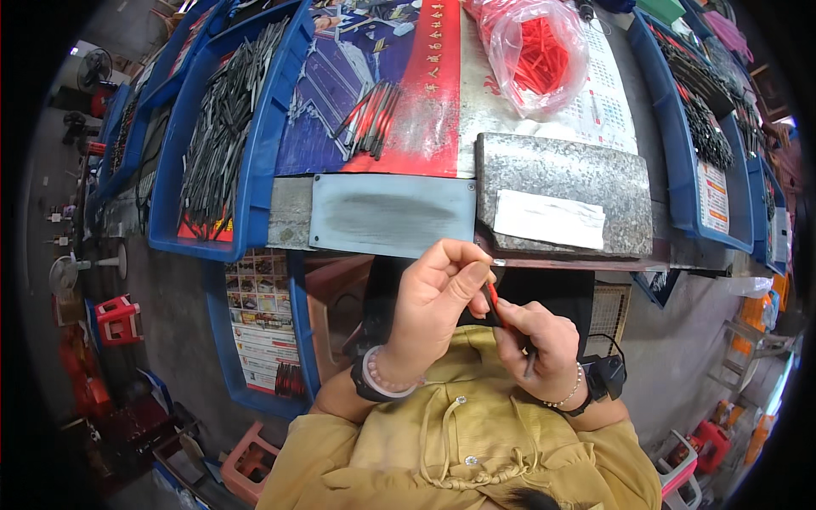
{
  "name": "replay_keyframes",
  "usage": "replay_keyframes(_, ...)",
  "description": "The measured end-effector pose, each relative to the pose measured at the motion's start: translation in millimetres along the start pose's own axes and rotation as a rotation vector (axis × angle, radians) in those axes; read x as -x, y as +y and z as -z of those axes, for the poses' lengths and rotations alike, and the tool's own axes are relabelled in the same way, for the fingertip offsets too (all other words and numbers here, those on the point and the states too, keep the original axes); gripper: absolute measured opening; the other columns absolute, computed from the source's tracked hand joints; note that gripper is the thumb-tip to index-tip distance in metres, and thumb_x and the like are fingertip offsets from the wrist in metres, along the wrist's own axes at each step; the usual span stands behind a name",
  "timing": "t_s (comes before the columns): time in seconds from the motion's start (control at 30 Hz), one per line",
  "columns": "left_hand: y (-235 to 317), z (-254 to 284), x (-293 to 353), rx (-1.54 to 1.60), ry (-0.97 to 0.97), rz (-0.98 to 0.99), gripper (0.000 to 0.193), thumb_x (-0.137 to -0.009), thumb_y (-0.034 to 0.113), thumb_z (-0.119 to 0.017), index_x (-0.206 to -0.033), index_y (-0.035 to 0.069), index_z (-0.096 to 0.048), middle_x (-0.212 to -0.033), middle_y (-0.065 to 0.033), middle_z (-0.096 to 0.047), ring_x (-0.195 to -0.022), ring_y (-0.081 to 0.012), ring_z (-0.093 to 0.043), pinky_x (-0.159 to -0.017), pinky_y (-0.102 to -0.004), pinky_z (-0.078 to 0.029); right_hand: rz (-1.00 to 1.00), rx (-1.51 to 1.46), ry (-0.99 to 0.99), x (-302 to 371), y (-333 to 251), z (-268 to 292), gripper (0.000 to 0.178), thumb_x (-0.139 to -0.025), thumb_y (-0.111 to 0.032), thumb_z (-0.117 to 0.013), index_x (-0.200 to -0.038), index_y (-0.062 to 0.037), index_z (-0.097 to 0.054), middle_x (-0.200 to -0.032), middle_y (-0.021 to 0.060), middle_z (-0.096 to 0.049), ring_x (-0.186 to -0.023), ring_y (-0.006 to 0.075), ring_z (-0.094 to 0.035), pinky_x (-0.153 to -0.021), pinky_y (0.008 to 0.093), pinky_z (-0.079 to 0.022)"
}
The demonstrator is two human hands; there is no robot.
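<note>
Just off the table's front edge, my two hands meet over a slim red-and-black stick [491, 296]. My right hand [544, 344] is closed round its lower part, and a greyish end shows below the fingers. My left hand [438, 297] is closed in a pinch at the upper end, where a small pale tip shows. The fingers hide much of the stick, so its exact kind is unclear. Nearest to the hands are a grey-blue metal plate [391, 212] with a dark smudge and a stone-grey block [561, 170] bearing a folded white paper [548, 219].
A bundle of similar red-and-black sticks [371, 119] lies on the poster-covered table. Behind the block sits a clear bag [510, 64] of red plastic pieces. Blue trays hold dark slim sticks, one at left [259, 170], another at right [680, 161]. A lower blue tray [225, 340] stands at left.
</note>
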State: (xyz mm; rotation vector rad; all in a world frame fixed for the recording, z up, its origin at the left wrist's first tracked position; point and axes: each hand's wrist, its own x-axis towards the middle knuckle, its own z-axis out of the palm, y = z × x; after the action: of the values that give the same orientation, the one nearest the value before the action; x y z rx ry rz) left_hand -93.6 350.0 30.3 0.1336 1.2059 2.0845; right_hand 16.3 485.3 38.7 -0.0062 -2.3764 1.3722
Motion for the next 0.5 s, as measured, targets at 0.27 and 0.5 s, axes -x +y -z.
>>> replay_keyframes(0.27,5,6,-3,-0.034,-0.093,0.042,0.011,-0.100,0.008,-0.061,-0.108,0.000,-0.060,-0.094,-0.0054,-0.068,-0.072,-0.0080,-0.063,-0.067,-0.0210,-0.053,0.069,0.115,-0.135,0,6,18,0.051,-0.069,0.009,-0.067,-0.119,0.0013,-0.063,-0.069,0.0078,-0.057,-0.055,0.0219,-0.058,-0.050,0.0326,-0.046)
replay_keyframes(0.5,17,19,-9,-0.305,-0.267,0.223,0.021,-0.101,0.007,-0.058,-0.115,-0.006,-0.066,-0.097,-0.0068,-0.070,-0.083,-0.0104,-0.068,-0.074,-0.0243,-0.056,0.240,0.296,-0.230,-13,12,46,0.032,-0.070,0.007,-0.071,-0.101,0.0007,-0.066,-0.074,0.0078,-0.060,-0.057,0.0233,-0.059,-0.049,0.0332,-0.046)
